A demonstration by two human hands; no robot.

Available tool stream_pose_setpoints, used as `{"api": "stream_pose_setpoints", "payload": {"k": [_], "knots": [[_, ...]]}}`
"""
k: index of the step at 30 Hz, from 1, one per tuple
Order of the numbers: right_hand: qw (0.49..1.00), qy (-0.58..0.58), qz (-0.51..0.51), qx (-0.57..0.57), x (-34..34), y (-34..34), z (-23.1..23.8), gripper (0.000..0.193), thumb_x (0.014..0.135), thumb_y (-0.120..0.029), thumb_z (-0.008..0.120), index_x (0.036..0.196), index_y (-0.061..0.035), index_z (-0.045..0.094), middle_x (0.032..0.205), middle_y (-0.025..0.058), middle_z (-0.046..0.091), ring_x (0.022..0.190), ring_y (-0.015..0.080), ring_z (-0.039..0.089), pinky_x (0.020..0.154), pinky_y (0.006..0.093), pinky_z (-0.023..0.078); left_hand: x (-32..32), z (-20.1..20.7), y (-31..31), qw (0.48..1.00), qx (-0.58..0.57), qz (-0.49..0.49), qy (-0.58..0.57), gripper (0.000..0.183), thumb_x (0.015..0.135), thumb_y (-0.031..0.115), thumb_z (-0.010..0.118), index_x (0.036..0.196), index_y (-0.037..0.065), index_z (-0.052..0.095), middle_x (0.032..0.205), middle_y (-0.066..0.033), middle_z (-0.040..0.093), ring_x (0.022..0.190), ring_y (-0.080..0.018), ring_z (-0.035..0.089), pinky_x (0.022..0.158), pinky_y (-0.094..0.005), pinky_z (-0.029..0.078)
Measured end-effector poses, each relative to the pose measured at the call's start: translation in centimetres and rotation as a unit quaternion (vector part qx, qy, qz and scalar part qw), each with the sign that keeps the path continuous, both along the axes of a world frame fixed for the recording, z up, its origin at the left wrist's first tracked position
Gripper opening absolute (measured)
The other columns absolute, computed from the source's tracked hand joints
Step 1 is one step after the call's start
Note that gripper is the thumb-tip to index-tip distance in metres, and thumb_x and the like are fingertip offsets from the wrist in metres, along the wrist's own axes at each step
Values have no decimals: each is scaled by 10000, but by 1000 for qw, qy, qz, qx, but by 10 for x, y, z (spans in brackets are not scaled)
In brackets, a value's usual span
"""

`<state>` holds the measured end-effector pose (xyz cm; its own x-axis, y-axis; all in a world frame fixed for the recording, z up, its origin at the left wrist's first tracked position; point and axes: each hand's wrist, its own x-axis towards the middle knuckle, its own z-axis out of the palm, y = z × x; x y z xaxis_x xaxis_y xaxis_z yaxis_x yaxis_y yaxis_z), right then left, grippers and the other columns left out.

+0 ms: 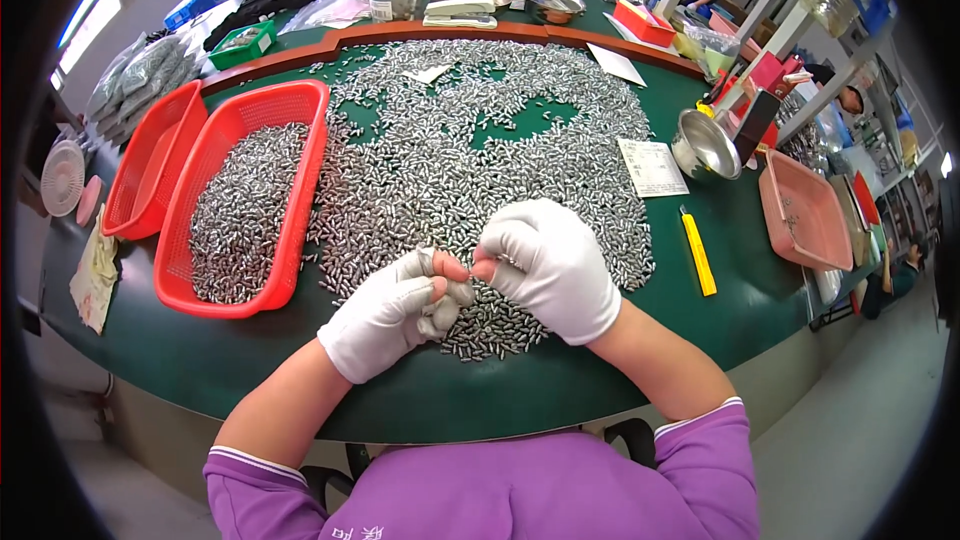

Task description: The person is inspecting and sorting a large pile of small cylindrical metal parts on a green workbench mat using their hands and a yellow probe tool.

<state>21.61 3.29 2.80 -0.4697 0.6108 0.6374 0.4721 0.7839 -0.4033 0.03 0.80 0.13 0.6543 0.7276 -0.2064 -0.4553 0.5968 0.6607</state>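
My left hand (388, 316), in a white glove with bare thumb and fingertip showing, is closed in a pinch over the near part of a wide spread of small silvery metal pieces (420, 185). Close against it, my right hand (556, 265), in a similar glove, also pinches, and the fingertips of both almost meet. Whatever lies between the fingers is too small or hidden to name. Under and around the hands the cylinder-like pieces cover the green tabletop (420, 410). To the left, a red plastic basket (170, 265) holds a heap of like pieces.
Another red basket (130, 205) stands farther left. Right of the spread lie a yellow utility knife (699, 255), a printed paper slip (652, 169) and a metal bowl (708, 145). A pink tray (795, 240) sits at the right edge. A brown wooden ledge (430, 30) borders the far side.
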Motion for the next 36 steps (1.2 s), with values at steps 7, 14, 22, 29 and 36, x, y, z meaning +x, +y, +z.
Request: {"api": "stream_pose_setpoints", "payload": {"k": [7, 14, 22, 29, 36], "knots": [[994, 3, 91, -55, -3, -6, -2, 195, 737, -115, 722, 922, -82, 670, 832, 60, 638, 758, 251, 631, 666, 343, 520, 9, 12, -9, 997, -3, 8, 79, 237, 911, 224, 668, 1054, 88, 538, 949, -11, 602, 753, -62, 502, 684, -198, 426], [967, -177, -136, -125, 25, -7, 1, 287, 768, -174, 718, 1036, -90, 660, 977, 86, 637, 930, 288, 613, 834, 387, 491, 5, 10, -8, 990, 55, 14, 128, 190, 950, 247, 609, 1026, 75, 583, 886, -11, 622, 657, -49, 498, 584, -177, 391], [936, -265, -188, -138, 27, 1, -15, 105, 794, -200, 669, 867, -125, 673, 828, 71, 611, 857, 274, 600, 778, 376, 488, 8, 14, -10, 979, 97, 26, 179, 183, 984, 237, 545, 1052, 77, 602, 874, -1, 624, 639, -40, 480, 561, -176, 361], [938, -252, -209, -112, 35, -6, -6, 144, 786, -204, 681, 895, -111, 665, 826, 91, 602, 850, 279, 603, 769, 392, 489, 8, 13, -12, 977, 107, 33, 181, 182, 983, 229, 548, 1059, 69, 592, 868, -7, 618, 632, -44, 474, 553, -178, 353], [925, -275, -205, -164, 38, -4, -10, 82, 796, -180, 656, 835, -109, 666, 817, 99, 601, 830, 289, 609, 752, 397, 491, 8, 8, -8, 988, 89, 24, 120, 171, 965, 214, 582, 1068, 79, 567, 888, -13, 605, 606, -44, 438, 532, -176, 324]]}}
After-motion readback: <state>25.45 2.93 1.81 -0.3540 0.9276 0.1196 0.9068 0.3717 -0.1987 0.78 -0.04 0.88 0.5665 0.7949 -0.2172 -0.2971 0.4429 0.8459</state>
